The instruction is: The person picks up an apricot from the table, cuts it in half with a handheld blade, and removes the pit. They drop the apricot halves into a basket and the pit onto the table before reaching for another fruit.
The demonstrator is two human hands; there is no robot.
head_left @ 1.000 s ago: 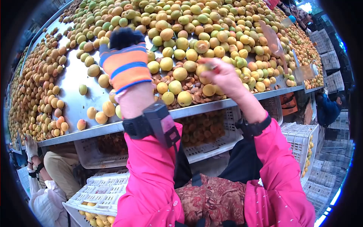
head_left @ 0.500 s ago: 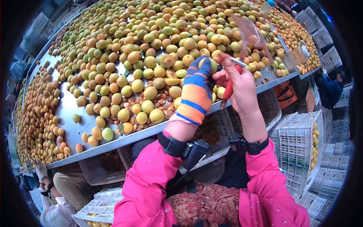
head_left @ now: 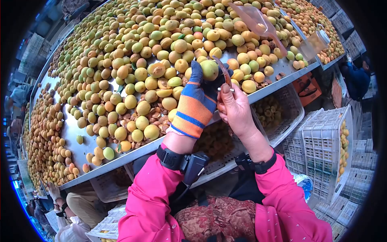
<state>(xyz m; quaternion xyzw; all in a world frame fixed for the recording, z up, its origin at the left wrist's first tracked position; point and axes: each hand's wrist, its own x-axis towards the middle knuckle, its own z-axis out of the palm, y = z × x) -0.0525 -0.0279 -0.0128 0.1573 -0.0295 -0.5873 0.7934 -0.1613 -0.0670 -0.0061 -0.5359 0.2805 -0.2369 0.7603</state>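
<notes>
My left hand, in an orange and blue striped knit glove, grips a yellow-green apricot above the table's front edge. Bare, my right hand is closed around a red-handled tool with a curved dark blade. The blade's tip lies right beside the apricot; the fingers hide much of the handle. Around both hands lie many apricots, with split halves and brown pits left of the glove.
The metal table has a raised front rim. A clear plastic scoop and a clear jar stand at the right. Below the rim are crates of fruit; stacked white crates stand right. Another person's hand is far left.
Both hands have shifted slightly in view. The right hand has turned, so the tool's curved blade now points up beside the apricot, which shows more fully in the glove.
</notes>
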